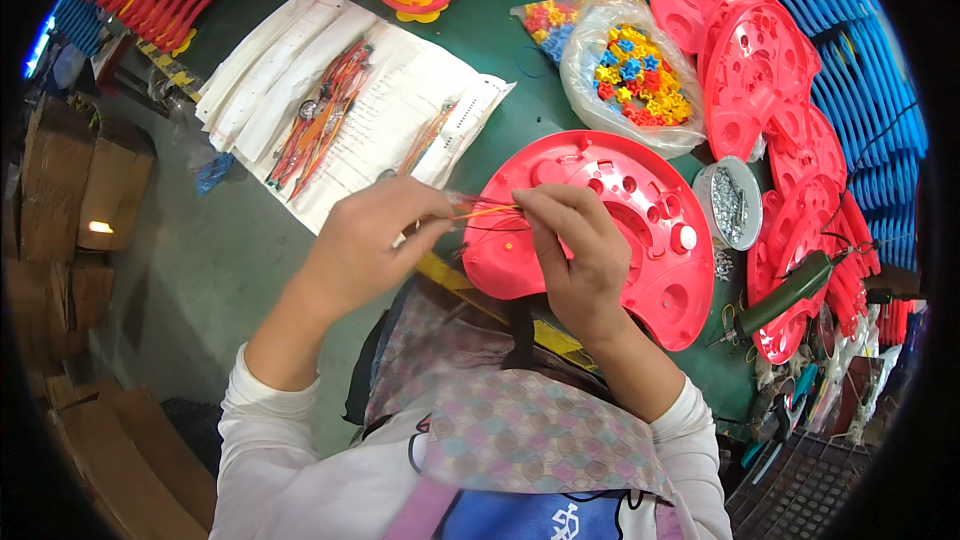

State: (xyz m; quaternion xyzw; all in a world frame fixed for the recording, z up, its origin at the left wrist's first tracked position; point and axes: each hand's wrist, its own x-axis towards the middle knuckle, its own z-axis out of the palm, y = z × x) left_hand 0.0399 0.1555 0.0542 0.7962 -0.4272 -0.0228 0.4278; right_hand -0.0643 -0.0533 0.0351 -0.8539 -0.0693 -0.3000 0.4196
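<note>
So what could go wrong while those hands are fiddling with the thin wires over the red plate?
1. The thin wires are pinched between the left hand and the right hand; a hard tug might snap or tangle them.
2. The red plastic plate lies near the table edge, so a push could perhaps slide it off.
3. The open tin of screws stands close beside the plate; a bump might spill it.
</note>
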